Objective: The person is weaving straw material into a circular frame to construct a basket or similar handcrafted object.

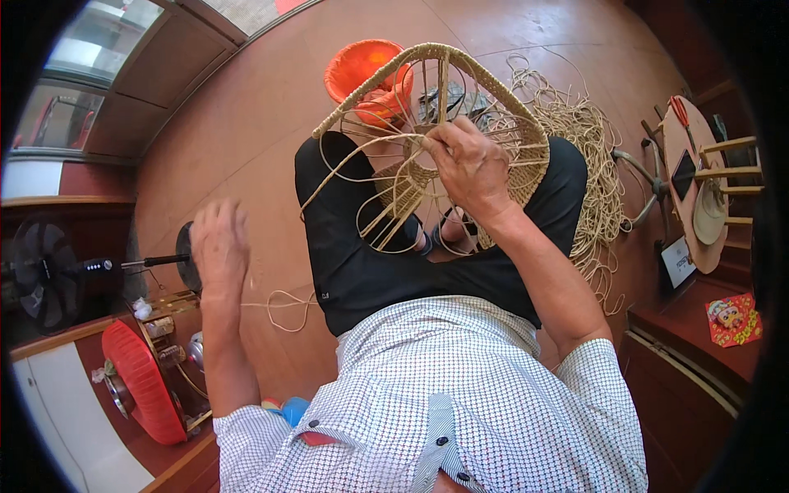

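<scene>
Part-woven piece (422,174) upper ctr of frame, rope heap (585,156) to R. R hand (472,163) pinched on cord (333,173) at piece. L hand (220,245) mid-left, well apart; blurred, can't tell grip.

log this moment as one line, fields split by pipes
right hand: pinching cord at woven frame | left hand: off to left, grip unclear | rope heap: on floor, right side
</scene>
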{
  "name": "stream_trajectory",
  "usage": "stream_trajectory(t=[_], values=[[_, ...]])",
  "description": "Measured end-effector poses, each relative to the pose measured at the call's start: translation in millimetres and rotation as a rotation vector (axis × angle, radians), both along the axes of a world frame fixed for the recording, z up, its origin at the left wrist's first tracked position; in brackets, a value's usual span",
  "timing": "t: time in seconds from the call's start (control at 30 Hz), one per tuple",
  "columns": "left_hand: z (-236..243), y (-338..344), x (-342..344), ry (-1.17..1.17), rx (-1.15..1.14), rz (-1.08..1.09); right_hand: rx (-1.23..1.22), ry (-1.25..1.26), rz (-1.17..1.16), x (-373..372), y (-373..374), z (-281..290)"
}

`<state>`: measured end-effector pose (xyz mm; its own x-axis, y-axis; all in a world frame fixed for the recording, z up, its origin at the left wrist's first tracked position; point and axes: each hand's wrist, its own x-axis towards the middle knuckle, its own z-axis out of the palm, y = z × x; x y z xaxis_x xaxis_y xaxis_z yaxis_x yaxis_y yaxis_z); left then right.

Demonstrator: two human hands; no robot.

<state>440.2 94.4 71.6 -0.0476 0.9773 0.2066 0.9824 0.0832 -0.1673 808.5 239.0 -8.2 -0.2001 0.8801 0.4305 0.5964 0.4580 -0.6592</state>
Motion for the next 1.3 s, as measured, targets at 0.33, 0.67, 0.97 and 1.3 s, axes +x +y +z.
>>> stream_trajectory(t=[0.33,0.67,0.97,1.3], values=[[-52.4,85.5,169.1,-0.592,0.058,-0.380,0.080,0.024,0.001,-1.0,-19.3,-0.7],[-6.3,149.7,165.8,-0.395,0.175,-0.670,0.069,0.146,0.065,1.1,-16.2,-8.5],[14.5,213.7,162.5,-0.317,0.334,-0.786,0.101,0.110,0.037,3.5,-16.2,-16.7],[8.7,242.6,171.7,-0.579,0.288,-0.685,0.085,0.092,0.040,4.5,-16.8,-14.2]])
